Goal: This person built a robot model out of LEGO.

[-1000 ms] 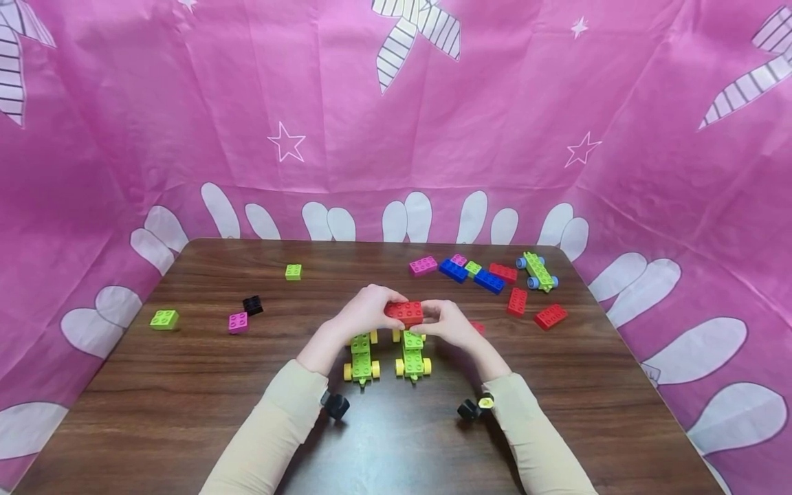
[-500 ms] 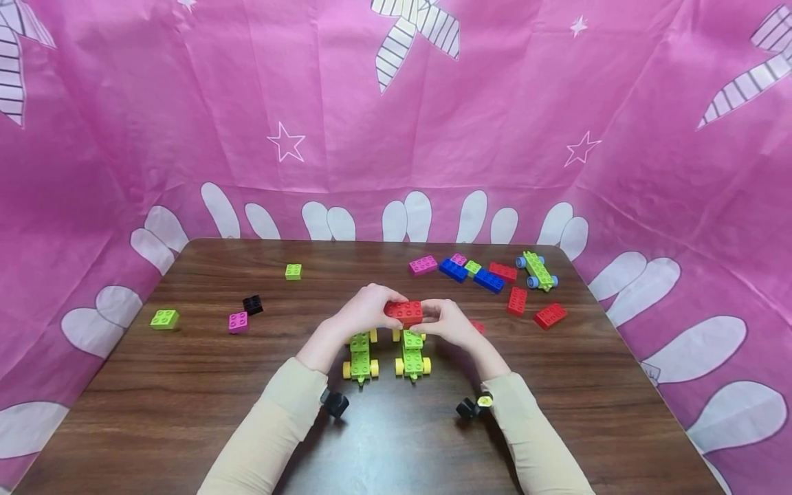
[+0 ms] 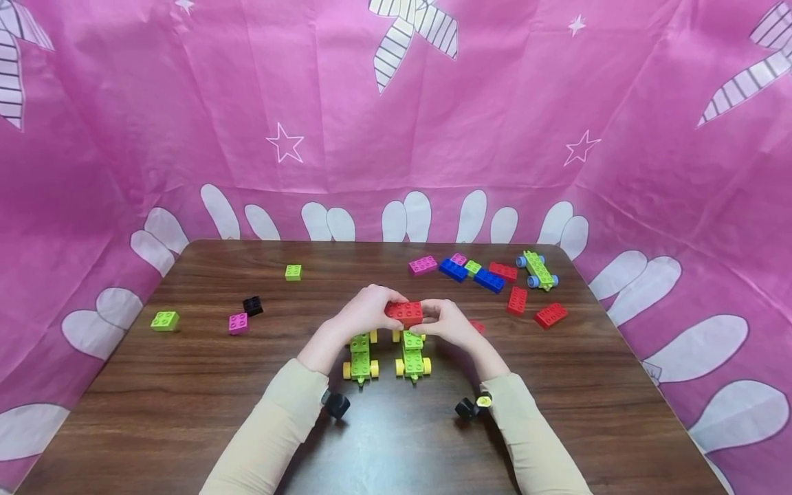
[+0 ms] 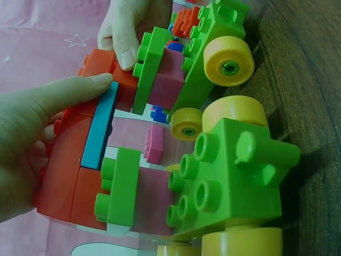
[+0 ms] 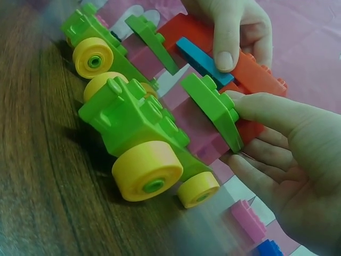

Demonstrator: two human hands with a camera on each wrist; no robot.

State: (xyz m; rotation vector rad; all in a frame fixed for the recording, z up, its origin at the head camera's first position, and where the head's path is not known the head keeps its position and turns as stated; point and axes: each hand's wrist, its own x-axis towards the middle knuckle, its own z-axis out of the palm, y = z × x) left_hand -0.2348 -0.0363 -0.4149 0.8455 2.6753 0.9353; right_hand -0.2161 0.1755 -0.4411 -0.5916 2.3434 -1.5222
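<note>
Basically, almost nothing has changed over the last second: same grips, same build, no piece added. Nearest on the dark brown wood-grain table (image 3: 383, 447), a lime-green plastic left base with yellow wheels (image 3: 361, 363) and a matching lime-green right base (image 3: 413, 361) stand side by side, apart. Each carries a pink plastic brick (image 4: 154, 205) topped by a thin lime-green studded piece (image 4: 122, 189). Above, red plastic studded bricks (image 3: 404, 313) bridge the two stacks, a thin blue plastic piece (image 4: 98, 133) under their upper layer.

Left hand (image 3: 365, 309) grips the red bricks, thumb by the blue piece; right hand (image 3: 452, 322) pinches their right end. The unchanged hold suggests steadying or pressing the bridge; can't tell if it's fully seated.

Beyond: small magenta plastic brick (image 3: 238, 323) and black plastic brick (image 3: 252, 305) at left; loose red, blue and magenta plastic bricks at right, near a lime-green plastic base with light-blue wheels (image 3: 537, 270). Pink patterned cloth (image 3: 433, 151) behind.
</note>
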